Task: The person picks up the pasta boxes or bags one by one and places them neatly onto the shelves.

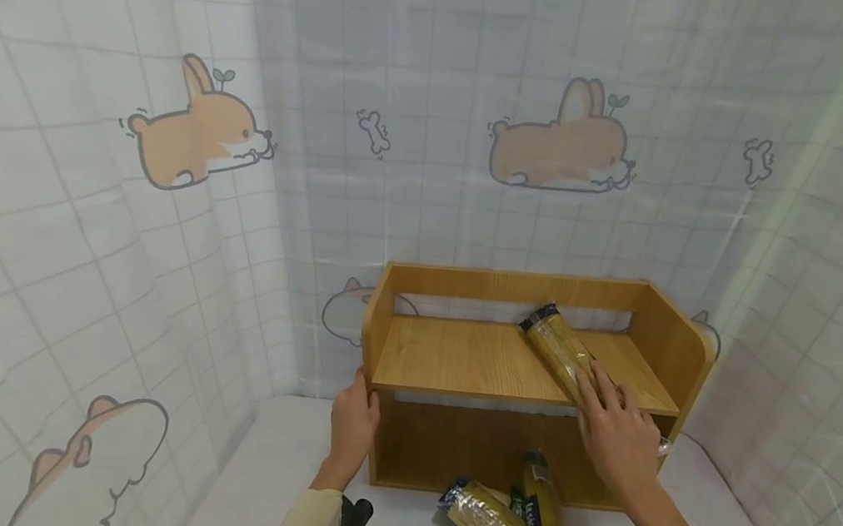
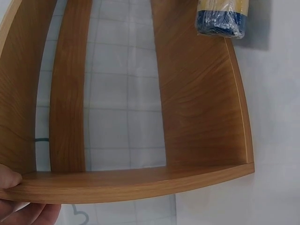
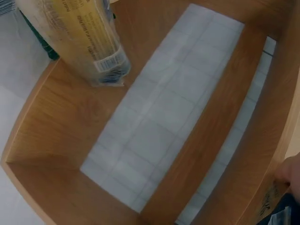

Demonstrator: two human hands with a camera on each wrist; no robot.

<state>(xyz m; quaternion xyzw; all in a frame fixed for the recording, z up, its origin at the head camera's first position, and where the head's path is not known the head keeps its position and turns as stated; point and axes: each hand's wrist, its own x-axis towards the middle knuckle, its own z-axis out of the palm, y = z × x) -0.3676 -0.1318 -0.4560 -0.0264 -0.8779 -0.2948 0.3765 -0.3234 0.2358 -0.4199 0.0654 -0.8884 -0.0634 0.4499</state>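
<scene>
A small two-tier wooden shelf (image 1: 459, 354) stands on the white table. My left hand (image 1: 353, 420) grips its left side panel; in the left wrist view the thumb (image 2: 8, 178) lies inside the board and fingers (image 2: 40, 214) outside. On the upper board, a long pack of spaghetti (image 1: 557, 346) lies slanted, its dark end toward the back. My right hand (image 1: 620, 435) holds that pack's near end at the board's front edge. A sliver of the pack (image 3: 269, 201) shows beside the right thumb (image 3: 291, 173) in the right wrist view.
More pasta packs lie crossed before the lower compartment: a shiny one (image 1: 492, 524) and a blue-labelled one (image 1: 546, 516) leaning into it. A patterned curtain (image 1: 426, 205) hangs close behind and at both sides. The shelf's right side panel (image 1: 674, 343) rises beside the right hand.
</scene>
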